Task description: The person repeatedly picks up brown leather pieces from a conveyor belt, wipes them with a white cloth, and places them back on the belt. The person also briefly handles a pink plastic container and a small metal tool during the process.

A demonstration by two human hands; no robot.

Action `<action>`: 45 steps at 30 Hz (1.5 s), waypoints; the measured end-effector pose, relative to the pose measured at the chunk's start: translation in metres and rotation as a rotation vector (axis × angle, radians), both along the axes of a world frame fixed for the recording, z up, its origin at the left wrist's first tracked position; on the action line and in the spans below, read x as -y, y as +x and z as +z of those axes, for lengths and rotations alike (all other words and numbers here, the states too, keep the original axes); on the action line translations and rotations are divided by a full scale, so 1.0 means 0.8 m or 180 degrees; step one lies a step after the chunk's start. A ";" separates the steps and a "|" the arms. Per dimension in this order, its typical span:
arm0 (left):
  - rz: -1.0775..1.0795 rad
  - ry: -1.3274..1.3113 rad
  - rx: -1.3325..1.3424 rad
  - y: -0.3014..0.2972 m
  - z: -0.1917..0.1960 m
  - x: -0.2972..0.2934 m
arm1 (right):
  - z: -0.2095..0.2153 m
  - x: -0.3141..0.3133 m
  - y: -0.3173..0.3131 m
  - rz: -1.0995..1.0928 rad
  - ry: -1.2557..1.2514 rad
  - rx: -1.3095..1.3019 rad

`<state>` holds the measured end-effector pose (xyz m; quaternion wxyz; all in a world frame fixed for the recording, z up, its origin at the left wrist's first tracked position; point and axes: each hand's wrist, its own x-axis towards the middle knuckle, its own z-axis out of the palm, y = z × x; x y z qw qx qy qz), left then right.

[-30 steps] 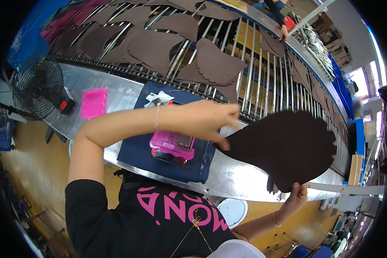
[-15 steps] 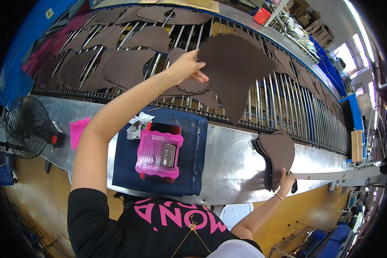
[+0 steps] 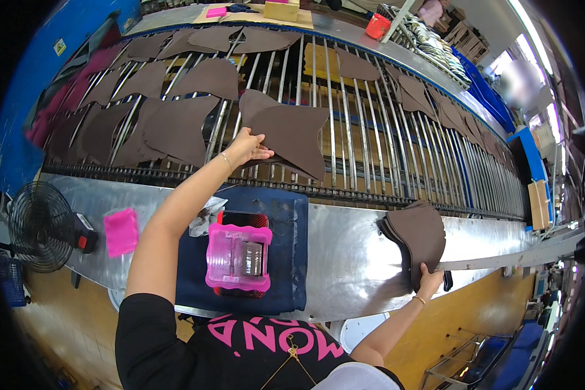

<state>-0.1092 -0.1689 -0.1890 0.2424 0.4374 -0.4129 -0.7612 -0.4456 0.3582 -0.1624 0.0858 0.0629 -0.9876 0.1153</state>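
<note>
Over the roller conveyor, my left hand (image 3: 248, 148) is closed on the near left edge of dark brown cut panels (image 3: 292, 136). These look like sheet material, several overlapping, with curved sides and pointed corners. Whether the lower ones are gripped too, I cannot tell. At the right of the metal table, my right hand (image 3: 429, 283) grips the near edge of a stack of similar brown pieces (image 3: 422, 234), its layers fanned out on the left side. The right thumb lies on top; the other fingers are mostly hidden.
More brown panels (image 3: 175, 127) lie on the conveyor rollers (image 3: 396, 143). On the metal table (image 3: 344, 260) are a pink plastic holder (image 3: 224, 260) on a dark blue mat (image 3: 286, 253), a crumpled white cloth (image 3: 205, 218), a pink cloth (image 3: 121, 232) and a black fan (image 3: 42, 227).
My left hand has moved left and nearer, and the panel it handles has come from the right to overlap other panels on the conveyor. My right hand keeps hold of its stack.
</note>
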 end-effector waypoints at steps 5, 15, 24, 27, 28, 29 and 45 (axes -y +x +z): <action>-0.0404 -0.1097 0.0914 0.050 0.056 -0.013 | 0.052 0.015 0.026 0.0811 -0.0712 0.0628; -0.0852 -0.3489 -0.0237 0.099 0.187 -0.154 | 0.236 0.162 0.212 0.2777 -0.3530 0.0803; 0.0297 -0.2949 0.0263 0.295 0.272 -0.191 | 0.167 0.276 0.330 0.4613 -0.2677 0.1768; 0.0735 -0.3181 0.0438 0.349 0.272 -0.210 | 0.147 0.294 0.367 0.4887 -0.2382 0.1607; 0.0801 -0.3225 0.0523 0.361 0.270 -0.218 | 0.145 0.296 0.376 0.5115 -0.2270 0.1368; 0.0773 -0.3250 0.0746 0.372 0.266 -0.221 | 0.143 0.298 0.381 0.5328 -0.2160 0.1119; -0.0964 -0.3682 0.1341 0.252 0.189 -0.242 | 0.055 0.158 0.263 0.4297 -0.1738 0.0828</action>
